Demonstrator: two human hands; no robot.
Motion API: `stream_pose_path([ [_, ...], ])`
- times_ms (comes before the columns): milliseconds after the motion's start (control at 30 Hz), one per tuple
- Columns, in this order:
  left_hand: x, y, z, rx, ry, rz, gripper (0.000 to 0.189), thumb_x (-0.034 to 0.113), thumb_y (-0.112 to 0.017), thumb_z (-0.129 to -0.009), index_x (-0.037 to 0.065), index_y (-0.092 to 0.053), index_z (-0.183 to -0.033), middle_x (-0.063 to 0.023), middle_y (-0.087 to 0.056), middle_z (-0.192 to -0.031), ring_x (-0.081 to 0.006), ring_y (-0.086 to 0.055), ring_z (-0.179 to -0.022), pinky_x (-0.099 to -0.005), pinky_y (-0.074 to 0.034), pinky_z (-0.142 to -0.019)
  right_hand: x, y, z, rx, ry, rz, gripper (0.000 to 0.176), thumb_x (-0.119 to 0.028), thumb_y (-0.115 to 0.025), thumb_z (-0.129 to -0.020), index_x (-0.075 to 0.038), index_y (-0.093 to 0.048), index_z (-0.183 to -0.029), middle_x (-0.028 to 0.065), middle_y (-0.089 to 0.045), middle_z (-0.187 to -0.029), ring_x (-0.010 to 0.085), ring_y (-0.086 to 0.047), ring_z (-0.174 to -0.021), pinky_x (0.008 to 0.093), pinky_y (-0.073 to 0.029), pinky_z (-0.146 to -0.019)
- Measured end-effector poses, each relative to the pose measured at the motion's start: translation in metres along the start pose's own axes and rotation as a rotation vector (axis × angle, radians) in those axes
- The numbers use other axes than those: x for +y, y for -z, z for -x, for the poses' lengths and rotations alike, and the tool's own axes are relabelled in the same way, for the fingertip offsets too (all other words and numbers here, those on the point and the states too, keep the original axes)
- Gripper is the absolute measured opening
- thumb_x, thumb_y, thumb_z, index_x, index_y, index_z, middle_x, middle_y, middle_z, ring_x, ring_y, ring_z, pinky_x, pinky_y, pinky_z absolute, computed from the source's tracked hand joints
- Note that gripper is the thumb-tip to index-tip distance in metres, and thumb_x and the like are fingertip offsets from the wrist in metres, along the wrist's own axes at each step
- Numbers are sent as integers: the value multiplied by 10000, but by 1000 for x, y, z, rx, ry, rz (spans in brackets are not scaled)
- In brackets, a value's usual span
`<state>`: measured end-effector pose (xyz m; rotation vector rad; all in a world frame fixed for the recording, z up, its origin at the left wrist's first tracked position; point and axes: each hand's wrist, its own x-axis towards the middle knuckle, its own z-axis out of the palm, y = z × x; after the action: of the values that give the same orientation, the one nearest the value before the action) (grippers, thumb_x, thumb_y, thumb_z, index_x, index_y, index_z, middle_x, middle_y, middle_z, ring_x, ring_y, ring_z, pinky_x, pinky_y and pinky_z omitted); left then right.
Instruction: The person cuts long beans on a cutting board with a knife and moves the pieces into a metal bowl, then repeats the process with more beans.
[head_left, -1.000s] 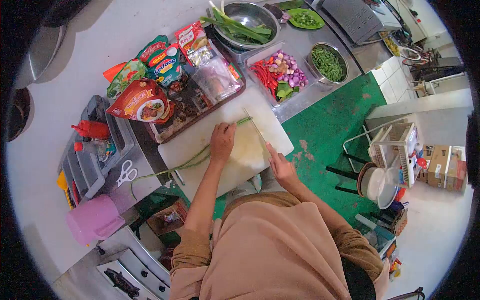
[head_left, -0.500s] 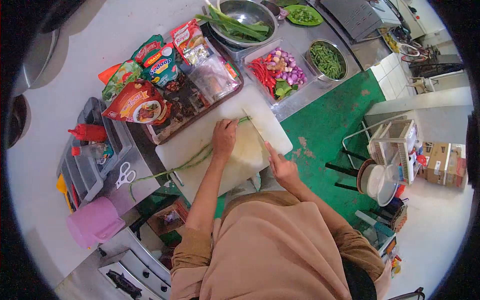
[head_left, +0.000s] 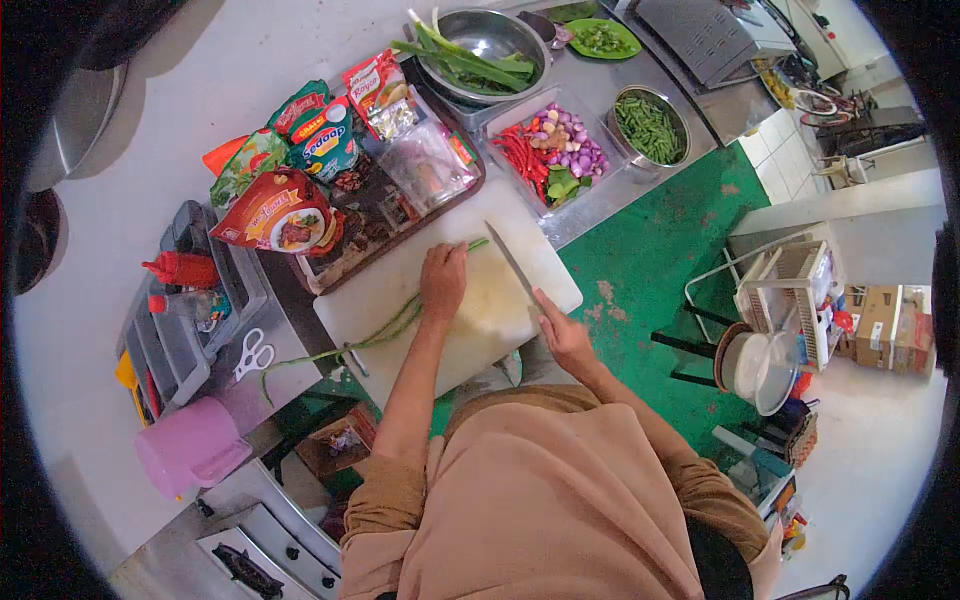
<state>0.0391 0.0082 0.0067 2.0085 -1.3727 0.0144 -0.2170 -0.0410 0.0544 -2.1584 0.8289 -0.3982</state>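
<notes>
My left hand (head_left: 443,280) is closed over a bundle of long green beans (head_left: 403,318) on the white cutting board (head_left: 385,370). The bean ends poke out past my fingers toward the blade, while the long tails trail left over the board's edge onto the counter. In my right hand (head_left: 566,335) is a kitchen knife (head_left: 513,262), gripped by its handle, with the blade slanting up and left over the board. A small gap separates the blade from the bean ends.
Beyond the board lies a brown tray (head_left: 345,262) with seasoning packets. A clear container (head_left: 553,210) of chilies and shallots and a steel bowl (head_left: 683,150) of cut green beans stand to the right. White scissors (head_left: 253,353) and a pink pitcher (head_left: 190,450) are at left.
My left hand has shifted slightly left with the beans, so their ends now sit apart from the knife blade. The knife stays in nearly the same place.
</notes>
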Motion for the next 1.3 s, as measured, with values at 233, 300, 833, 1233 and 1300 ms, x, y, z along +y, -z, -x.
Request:
stream_pose_path([
  [233, -25, 36, -12, 21, 68, 41, 195, 99, -607, -873, 73, -676, -1054, -110, -599, -920, -327, -569, -880, -428, -472, -792, 9, 34, 8, -222, 148, 360, 531, -218, -576, -913, -211, -415, -1418, 143, -628, -862, 335, -647, -717, 447, -540, -588],
  [300, -30, 41, -13, -50, 94, -28, 191, 128, -608, -882, 72, -676, -1051, -122, -595, -933, -331, -571, -894, -427, -469, -808, 18, 31, -4, -244, 232, 385, 523, -226, -594, -897, -202, -439, -1397, 138, -613, -846, 334, -641, -709, 444, -535, -573],
  [833, -16, 42, -1, -42, 145, -71, 315, 186, -608, -886, 75, -638, -1179, -129, -582, -1051, -323, -549, -1018, -447, -422, -919, 1, -15, -153, -2, 495, 242, 339, -31, -601, -772, -59, -639, -1107, 142, -579, -963, 324, -567, -945, 409, -502, -808],
  [1233, 23, 24, 41, -194, 75, -104, 365, 286, -531, -947, 159, -595, -1284, -38, -481, -1430, -312, -344, -1373, -530, -225, -1129, 1, -8, -147, -256, 468, 195, 216, -27, -578, -784, -64, -662, -979, 132, -594, -945, 328, -616, -901, 416, -534, -729],
  [1300, 21, 26, 46, -179, 61, -136, 370, 309, -509, -961, 154, -597, -1286, -26, -490, -1426, -297, -343, -1378, -519, -219, -1134, -1, -10, -144, -296, 484, 185, 231, -26, -576, -790, -71, -670, -996, 131, -594, -954, 327, -618, -896, 416, -535, -729],
])
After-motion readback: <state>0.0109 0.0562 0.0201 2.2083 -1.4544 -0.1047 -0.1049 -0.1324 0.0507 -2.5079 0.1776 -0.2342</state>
